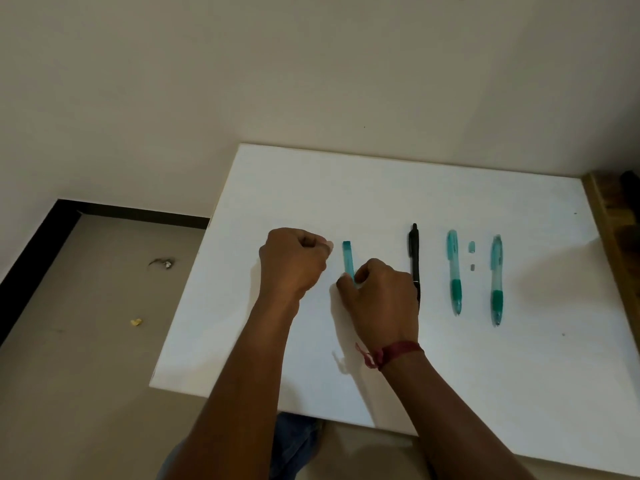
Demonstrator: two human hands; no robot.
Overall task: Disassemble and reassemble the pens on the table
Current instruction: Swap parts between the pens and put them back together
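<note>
On the white table (450, 375) my right hand (382, 304) pinches the near end of a teal pen barrel (347, 257) that points away from me. My left hand (294, 259) is curled into a fist just left of the barrel; what it holds, if anything, is hidden. A black pen (414, 252) lies right of my right hand, partly behind it. Two whole teal pens lie further right, one (454, 271) nearer the middle and one (497, 279) at the far right. Between them lie a small teal cap piece (471, 247) and a tiny grey part (472, 267).
The table stands against a beige wall. Bare floor with a few scraps (162, 263) lies to the left. A wooden surface (613, 216) borders the table's right edge. My knee in jeans (294, 441) shows under the near edge.
</note>
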